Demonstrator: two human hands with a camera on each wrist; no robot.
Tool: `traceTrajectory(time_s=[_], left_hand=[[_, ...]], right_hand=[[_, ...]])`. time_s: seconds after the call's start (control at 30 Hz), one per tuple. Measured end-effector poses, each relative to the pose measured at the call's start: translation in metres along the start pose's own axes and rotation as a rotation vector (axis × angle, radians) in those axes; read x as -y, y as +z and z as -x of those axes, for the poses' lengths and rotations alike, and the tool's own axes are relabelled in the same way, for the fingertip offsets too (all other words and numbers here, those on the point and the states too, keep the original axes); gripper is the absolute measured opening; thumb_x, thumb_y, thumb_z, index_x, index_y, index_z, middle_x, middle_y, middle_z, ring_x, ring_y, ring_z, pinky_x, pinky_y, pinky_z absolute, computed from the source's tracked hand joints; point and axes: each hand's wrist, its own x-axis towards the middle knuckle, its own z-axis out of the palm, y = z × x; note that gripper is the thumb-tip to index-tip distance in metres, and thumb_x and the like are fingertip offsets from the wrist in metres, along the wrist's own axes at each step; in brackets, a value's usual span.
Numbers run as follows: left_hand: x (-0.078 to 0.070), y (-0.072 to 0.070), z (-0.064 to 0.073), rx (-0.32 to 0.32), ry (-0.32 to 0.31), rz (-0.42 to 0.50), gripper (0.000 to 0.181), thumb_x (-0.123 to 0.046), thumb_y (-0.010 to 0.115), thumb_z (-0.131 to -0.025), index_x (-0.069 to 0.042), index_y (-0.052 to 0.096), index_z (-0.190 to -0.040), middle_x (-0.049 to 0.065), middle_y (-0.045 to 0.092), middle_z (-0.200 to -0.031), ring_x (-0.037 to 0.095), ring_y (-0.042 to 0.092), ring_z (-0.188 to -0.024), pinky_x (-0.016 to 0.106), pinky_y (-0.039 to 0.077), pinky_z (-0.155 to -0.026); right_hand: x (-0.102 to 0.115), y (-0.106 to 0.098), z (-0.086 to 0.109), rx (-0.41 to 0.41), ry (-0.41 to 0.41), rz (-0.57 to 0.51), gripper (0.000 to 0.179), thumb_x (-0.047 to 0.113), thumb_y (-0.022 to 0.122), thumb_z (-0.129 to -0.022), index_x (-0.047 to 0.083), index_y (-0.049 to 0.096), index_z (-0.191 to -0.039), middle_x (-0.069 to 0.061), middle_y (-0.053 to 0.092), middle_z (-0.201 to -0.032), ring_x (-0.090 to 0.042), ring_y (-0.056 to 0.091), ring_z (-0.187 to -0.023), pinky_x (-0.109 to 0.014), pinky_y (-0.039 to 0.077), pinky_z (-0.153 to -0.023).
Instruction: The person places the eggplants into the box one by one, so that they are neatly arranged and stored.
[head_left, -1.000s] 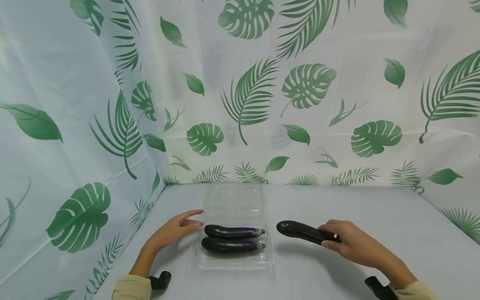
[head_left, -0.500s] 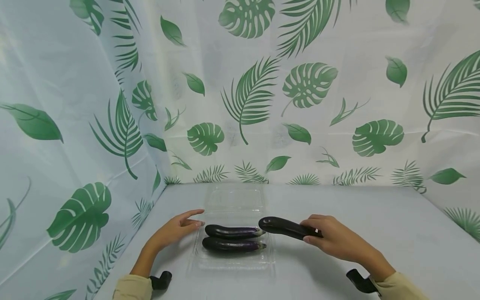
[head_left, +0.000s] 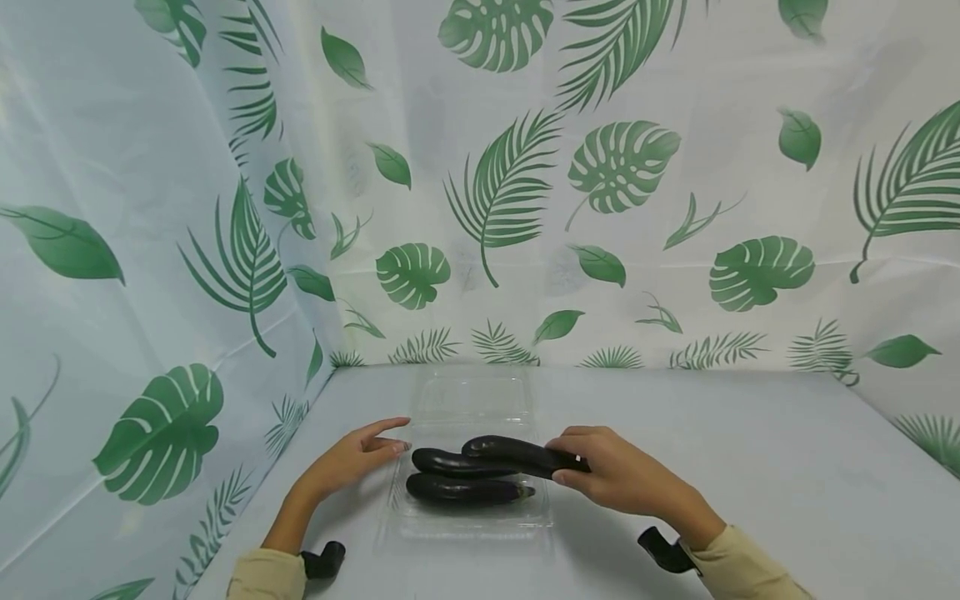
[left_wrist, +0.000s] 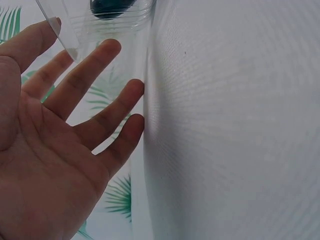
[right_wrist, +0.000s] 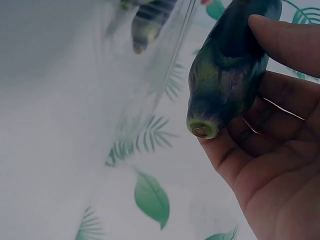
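My right hand (head_left: 611,468) grips a dark purple eggplant (head_left: 510,450) near its stem end. Its far end passes over the back one of two eggplants lying in the clear plastic clamshell box (head_left: 480,527). In the right wrist view, the held eggplant's stem end (right_wrist: 215,100) lies between thumb and fingers. The front eggplant (head_left: 465,490) shows its full length; the held one hides the stem end of the back eggplant (head_left: 438,463). At the box's left side is my left hand (head_left: 351,458), its fingers spread, with fingertips at the clear plastic edge (left_wrist: 60,32).
The box's clear lid (head_left: 471,396) is folded back on the white table (head_left: 712,433). A leaf-printed sheet (head_left: 510,167) hangs behind and along the left. Black wrist mounts (head_left: 324,560) stick out beside both forearms.
My right hand has carried its eggplant leftward, from beside the box to above the back eggplant. The left hand has stayed at the box's left edge.
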Motion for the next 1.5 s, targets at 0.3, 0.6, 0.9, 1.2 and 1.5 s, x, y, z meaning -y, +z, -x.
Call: traceTrajectory(time_s=[0.3,0.6,0.9,1.2,1.5], left_hand=[[-0.001,0.001,0.000,0.002,-0.008,0.000,0.059,-0.029,0.061,-0.112,-0.004,0.044,-0.163,0.015,0.069,-0.139,0.037,0.060,-0.136,0.065,0.037,-0.115],[-0.001,-0.001,-0.001,-0.001,0.006,-0.007,0.058,-0.028,0.061,-0.112,-0.003,0.045,-0.162,0.014,0.071,-0.137,0.036,0.061,-0.134,0.064,0.039,-0.114],[0.000,-0.002,0.000,0.001,-0.007,0.002,0.059,-0.030,0.061,-0.112,-0.003,0.045,-0.162,0.014,0.070,-0.138,0.037,0.061,-0.135,0.066,0.038,-0.114],[0.000,-0.001,0.001,0.002,-0.007,0.002,0.059,-0.029,0.061,-0.112,-0.004,0.044,-0.163,0.014,0.070,-0.138,0.037,0.060,-0.136,0.065,0.037,-0.115],[-0.002,0.000,0.001,-0.011,-0.011,-0.018,0.059,-0.031,0.061,-0.112,-0.005,0.046,-0.162,0.014,0.070,-0.139,0.037,0.060,-0.136,0.065,0.038,-0.114]], right_hand=[[0.014,0.015,-0.021,0.049,-0.032,-0.029,0.027,0.014,0.076,-0.102,0.001,0.075,-0.125,0.004,0.072,-0.109,-0.007,0.067,-0.098,-0.034,0.058,-0.082],[0.024,0.031,-0.035,0.087,-0.062,-0.008,0.028,0.012,0.076,-0.102,-0.003,0.074,-0.125,-0.004,0.075,-0.114,-0.015,0.070,-0.106,-0.037,0.059,-0.090],[0.030,0.040,-0.041,0.131,-0.042,-0.022,0.026,0.012,0.077,-0.101,-0.002,0.076,-0.122,-0.005,0.077,-0.112,-0.012,0.070,-0.105,-0.035,0.059,-0.090],[0.028,0.051,-0.047,0.164,-0.041,-0.048,0.019,0.010,0.077,-0.100,-0.001,0.079,-0.115,-0.005,0.079,-0.108,-0.004,0.068,-0.096,-0.029,0.059,-0.082],[0.030,0.057,-0.052,0.198,-0.009,-0.080,0.017,0.011,0.079,-0.099,0.001,0.080,-0.113,0.000,0.078,-0.103,0.001,0.061,-0.082,-0.023,0.054,-0.073]])
